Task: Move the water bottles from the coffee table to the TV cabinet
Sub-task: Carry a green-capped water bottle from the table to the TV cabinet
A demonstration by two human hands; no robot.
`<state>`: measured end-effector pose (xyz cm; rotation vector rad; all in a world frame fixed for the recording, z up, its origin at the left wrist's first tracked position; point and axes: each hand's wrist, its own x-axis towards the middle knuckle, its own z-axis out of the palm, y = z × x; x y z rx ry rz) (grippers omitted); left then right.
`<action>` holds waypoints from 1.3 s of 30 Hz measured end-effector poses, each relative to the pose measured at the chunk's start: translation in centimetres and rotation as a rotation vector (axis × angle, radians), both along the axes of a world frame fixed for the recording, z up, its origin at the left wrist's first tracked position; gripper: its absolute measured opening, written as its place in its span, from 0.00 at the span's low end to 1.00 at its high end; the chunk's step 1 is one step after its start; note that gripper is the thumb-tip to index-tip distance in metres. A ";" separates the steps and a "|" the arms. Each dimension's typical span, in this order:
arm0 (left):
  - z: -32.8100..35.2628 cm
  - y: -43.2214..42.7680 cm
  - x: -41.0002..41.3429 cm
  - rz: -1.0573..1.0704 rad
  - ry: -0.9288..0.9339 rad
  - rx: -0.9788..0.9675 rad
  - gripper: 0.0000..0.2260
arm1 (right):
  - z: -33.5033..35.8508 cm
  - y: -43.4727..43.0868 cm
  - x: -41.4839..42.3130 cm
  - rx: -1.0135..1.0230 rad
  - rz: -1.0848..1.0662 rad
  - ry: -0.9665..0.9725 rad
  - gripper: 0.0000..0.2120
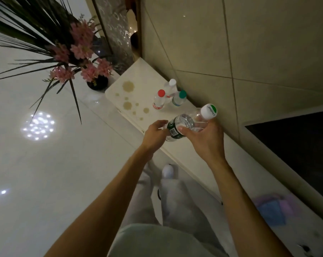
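Note:
I hold a clear water bottle with a dark green label and a white-and-green cap, tilted over the white TV cabinet. My right hand grips its upper body from below. My left hand touches its base and label end. Three more bottles stand upright near the wall on the cabinet: a red-capped bottle, a white-capped bottle and a green-capped bottle. They stand close together, a little beyond the held bottle.
A dark vase with pink flowers and long dark leaves stands off the cabinet's far end. Brownish stains mark the cabinet top. A dark TV screen hangs at right. A folded blue and purple cloth lies on the near cabinet top.

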<state>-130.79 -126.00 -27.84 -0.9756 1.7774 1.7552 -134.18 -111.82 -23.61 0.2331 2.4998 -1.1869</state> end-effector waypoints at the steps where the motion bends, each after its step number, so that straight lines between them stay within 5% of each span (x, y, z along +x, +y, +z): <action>1: -0.7 -0.4 -0.8 -0.016 -0.004 -0.002 0.29 | -0.8 -0.6 -0.5 0.006 -0.014 0.002 0.41; 23: -24.6 -1.1 -9.7 0.248 -0.100 0.174 0.24 | -26.7 -5.9 -7.9 0.154 -0.056 0.193 0.37; 29: -27.2 -1.3 -10.7 0.285 -0.093 0.194 0.29 | -29.9 -7.0 -8.3 0.184 -0.094 0.267 0.37; 39: -26.4 -2.3 -10.7 0.283 -0.082 0.165 0.19 | -28.3 -7.1 -8.3 0.135 -0.133 0.160 0.35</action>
